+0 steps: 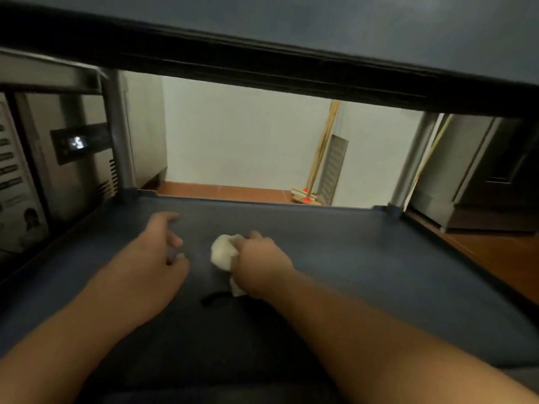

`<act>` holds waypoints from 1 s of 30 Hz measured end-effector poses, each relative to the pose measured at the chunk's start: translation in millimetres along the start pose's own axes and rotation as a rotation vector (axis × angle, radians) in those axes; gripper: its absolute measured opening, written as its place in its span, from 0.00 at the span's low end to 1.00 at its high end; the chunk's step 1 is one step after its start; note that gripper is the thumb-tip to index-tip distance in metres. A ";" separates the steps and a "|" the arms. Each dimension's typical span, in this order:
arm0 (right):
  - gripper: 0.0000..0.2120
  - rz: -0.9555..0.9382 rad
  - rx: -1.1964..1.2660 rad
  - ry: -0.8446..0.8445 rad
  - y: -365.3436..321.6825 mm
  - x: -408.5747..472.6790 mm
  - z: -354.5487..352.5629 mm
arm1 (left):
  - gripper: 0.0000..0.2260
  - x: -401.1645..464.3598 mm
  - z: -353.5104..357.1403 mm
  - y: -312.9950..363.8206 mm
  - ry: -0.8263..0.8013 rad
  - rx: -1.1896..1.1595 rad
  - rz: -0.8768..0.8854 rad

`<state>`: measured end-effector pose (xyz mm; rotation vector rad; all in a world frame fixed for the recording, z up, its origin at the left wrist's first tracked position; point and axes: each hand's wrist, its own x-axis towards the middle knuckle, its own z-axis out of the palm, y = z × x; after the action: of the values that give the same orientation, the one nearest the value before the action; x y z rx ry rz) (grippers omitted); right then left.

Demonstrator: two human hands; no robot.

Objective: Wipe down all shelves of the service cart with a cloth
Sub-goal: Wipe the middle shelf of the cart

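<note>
I see my right hand with fingers clamped on the bunched cloth, pressing it onto the shelf; my left hand just beside, fingers loosely curled.

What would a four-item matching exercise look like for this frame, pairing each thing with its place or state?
Things:
1. crumpled white cloth
2. left hand
3. wooden-handled broom
4. dark blue plastic cart shelf

Places or states:
A. leaning against the white wall beyond the cart
B. gripped by the right hand
C. lying under both forearms
D. resting on the shelf, left of the cloth

Pairs: 1-B, 2-D, 3-A, 4-C
</note>
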<state>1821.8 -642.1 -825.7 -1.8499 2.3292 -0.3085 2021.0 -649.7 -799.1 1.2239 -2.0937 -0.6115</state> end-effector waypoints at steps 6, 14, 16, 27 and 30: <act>0.37 0.372 -0.054 0.008 186.3 -58.9 -58.8 | 0.21 0.3 85.8 100.2 -0.101 -0.343 -0.043; 0.30 0.690 -0.276 0.059 339.3 -140.5 -108.7 | 0.20 -21.1 171.2 177.0 -0.130 -0.410 -0.012; 0.31 0.714 -0.311 0.021 341.3 -142.6 -107.4 | 0.21 -29.3 172.2 180.2 -0.136 -0.394 -0.016; 0.21 0.382 -0.304 0.192 296.5 -230.8 -83.2 | 0.21 -79.0 130.1 132.5 -0.119 -0.434 0.094; 0.21 0.395 -0.234 0.318 281.7 -247.9 -71.6 | 0.23 -94.1 125.1 123.9 -0.145 -0.436 0.113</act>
<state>1595.2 -334.6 -830.1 -1.4584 2.9920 -0.3066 1892.9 -499.8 -830.8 0.8295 -1.9852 -1.0637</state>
